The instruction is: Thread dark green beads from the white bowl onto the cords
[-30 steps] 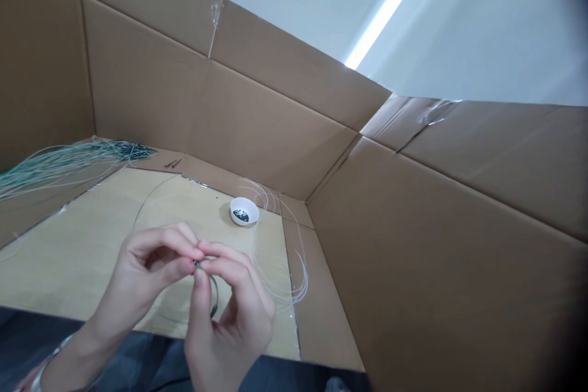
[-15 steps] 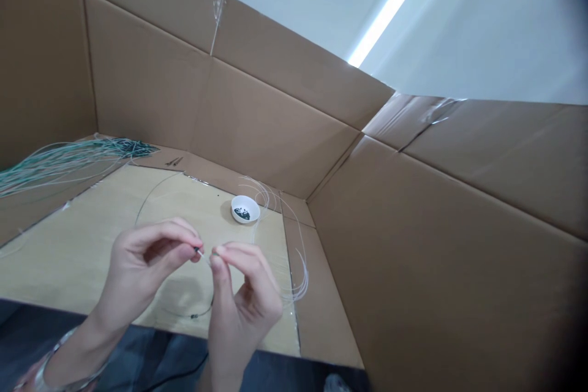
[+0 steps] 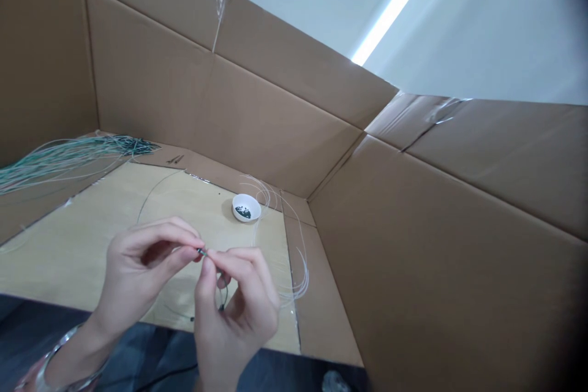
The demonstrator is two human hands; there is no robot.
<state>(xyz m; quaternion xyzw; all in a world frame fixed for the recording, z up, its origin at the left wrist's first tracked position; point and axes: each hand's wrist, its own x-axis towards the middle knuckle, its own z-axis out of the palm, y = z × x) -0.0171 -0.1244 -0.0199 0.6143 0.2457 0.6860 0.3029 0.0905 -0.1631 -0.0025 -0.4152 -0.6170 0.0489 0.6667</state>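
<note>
Between thumb and forefinger, my left hand (image 3: 147,263) pinches a small dark piece (image 3: 200,251). My right hand (image 3: 241,297) pinches the thin cord right beside it, so the fingertips of both hands nearly touch. A thin dark cord (image 3: 225,295) hangs by my right palm. Beyond the hands stands a white bowl (image 3: 254,203) with small dark pieces (image 3: 242,212) in it. The exact shape of the held piece is too small to make out.
A bundle of green and white cords (image 3: 68,156) lies at the far left. Small dark tools (image 3: 175,160) rest near the back edge. Clear looped cords (image 3: 303,278) lie at the right. Cardboard walls (image 3: 275,116) surround the pale work surface (image 3: 96,239).
My right hand has moved left, closing the gap to my left fingertips. The white stretch of cord between them is no longer visible. My left hand has barely moved.
</note>
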